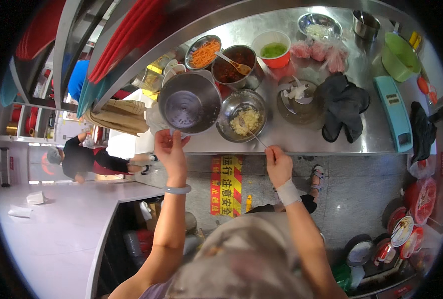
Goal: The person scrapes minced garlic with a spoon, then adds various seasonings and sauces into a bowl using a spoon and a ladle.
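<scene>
My left hand [173,153] grips the near rim of a deep metal pot [189,99], tipped so that its nearly bare inside faces me. A few small bits cling to its wall. Beside it on the counter sits a stainless steel bowl [227,108] of chopped pale food, perhaps minced garlic [251,117]. My right hand [280,164] pinches the thin handle of a metal spoon [258,139], whose head rests in that food. The pot's right edge is close to the bowl's left rim; whether they touch I cannot tell.
On the steel counter [307,144] stand shredded carrot [205,53], a pot of dark red sauce [230,76] with a spoon, a chopper blade [297,91], dark cloth [343,104] and a turquoise slicer [393,112]. A shelf edge [176,33] overhangs the left. Another person [81,157] stands further off.
</scene>
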A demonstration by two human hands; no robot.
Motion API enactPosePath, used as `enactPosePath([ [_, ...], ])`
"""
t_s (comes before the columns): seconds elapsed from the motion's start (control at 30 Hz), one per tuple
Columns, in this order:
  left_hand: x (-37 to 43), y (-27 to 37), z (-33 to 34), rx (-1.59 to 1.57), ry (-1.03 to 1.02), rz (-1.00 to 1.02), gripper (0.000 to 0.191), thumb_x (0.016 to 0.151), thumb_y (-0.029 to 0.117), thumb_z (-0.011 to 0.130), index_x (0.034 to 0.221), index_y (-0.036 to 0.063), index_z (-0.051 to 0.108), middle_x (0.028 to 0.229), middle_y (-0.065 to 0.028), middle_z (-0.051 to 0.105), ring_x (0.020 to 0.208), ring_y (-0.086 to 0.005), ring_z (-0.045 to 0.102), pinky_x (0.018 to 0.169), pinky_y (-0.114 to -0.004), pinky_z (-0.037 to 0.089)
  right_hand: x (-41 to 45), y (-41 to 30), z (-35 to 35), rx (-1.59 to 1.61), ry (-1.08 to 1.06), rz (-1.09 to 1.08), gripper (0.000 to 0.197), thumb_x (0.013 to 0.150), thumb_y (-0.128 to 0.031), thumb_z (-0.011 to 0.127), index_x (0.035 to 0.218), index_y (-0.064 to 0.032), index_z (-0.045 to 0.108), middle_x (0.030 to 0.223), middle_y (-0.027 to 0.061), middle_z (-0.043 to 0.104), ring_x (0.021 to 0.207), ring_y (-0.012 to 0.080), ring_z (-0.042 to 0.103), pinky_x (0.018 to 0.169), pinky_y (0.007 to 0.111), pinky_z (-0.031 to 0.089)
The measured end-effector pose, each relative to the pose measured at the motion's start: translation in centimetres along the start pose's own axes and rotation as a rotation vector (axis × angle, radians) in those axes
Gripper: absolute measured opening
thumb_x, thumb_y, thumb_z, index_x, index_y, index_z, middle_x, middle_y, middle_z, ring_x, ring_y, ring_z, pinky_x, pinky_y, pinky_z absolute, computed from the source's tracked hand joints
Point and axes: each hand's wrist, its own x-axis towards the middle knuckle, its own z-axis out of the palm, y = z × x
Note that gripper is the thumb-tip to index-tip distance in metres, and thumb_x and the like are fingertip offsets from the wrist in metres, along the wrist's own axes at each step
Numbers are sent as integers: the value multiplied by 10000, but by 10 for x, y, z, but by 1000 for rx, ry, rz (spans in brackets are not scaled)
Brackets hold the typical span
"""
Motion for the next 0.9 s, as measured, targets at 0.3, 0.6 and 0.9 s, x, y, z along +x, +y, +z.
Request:
enactPosePath([
  [0.3, -25, 16, -75, -465, 262, -447, 111, 850, 46, 575, 902, 27, 478, 813, -55, 581, 689, -184, 616, 679, -291, 556, 67, -28, -20, -610, -190, -105, 135, 818, -191, 543, 760, -79, 593, 667, 147, 609, 610, 376, 581, 531, 466, 446],
  [0.6, -63, -55, -97, -736, 451, -640, 142, 855, 68, 565, 975, 28, 501, 887, -87, 603, 781, -225, 631, 748, -335, 550, 95, -34, 2, -525, -270, -317, 155, 827, -149, 559, 940, -49, 596, 856, 187, 617, 794, 346, 597, 656, 412, 475],
  [0.9, -98, -69, -81, -810, 639, -676, 144, 869, 77, 545, 997, 25, 503, 941, -102, 605, 805, -214, 626, 768, -346, 537, 101, -64, -28, -801, -276, -668, 285, 831, -134, 569, 1093, -22, 571, 1016, 155, 596, 817, 285, 592, 720, 369, 477],
])
